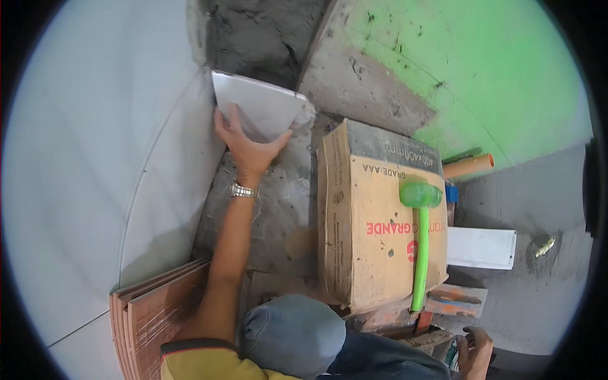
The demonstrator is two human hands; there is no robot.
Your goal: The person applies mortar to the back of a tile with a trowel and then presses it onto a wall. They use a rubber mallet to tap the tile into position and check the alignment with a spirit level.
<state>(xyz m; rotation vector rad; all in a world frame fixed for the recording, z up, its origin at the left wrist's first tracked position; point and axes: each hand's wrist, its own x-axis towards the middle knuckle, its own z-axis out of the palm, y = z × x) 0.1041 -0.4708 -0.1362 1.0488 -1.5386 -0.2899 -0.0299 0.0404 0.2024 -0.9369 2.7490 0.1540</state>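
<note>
My left hand (251, 149), with a metal watch (244, 190) at its wrist, reaches far forward. Its fingers are spread over the near side of a pale, glossy cut tile (256, 104) and grip it, the thumb by its right corner. The tile's left edge is against the white tiled wall, and grey mortar (305, 116) shows at its right end. At the lower right, my right hand (476, 353) has curled fingers beside a small green and white thing (452, 356). Whether it holds that is unclear.
A cardboard box (380, 253) carries a green mallet (422, 244). Brown-backed tiles (158, 316) lean at the lower left. An orange pipe (468, 166), a white strip (481, 247), a flat trowel-like tool (455, 300) and a brass fitting (544, 247) are right of the box.
</note>
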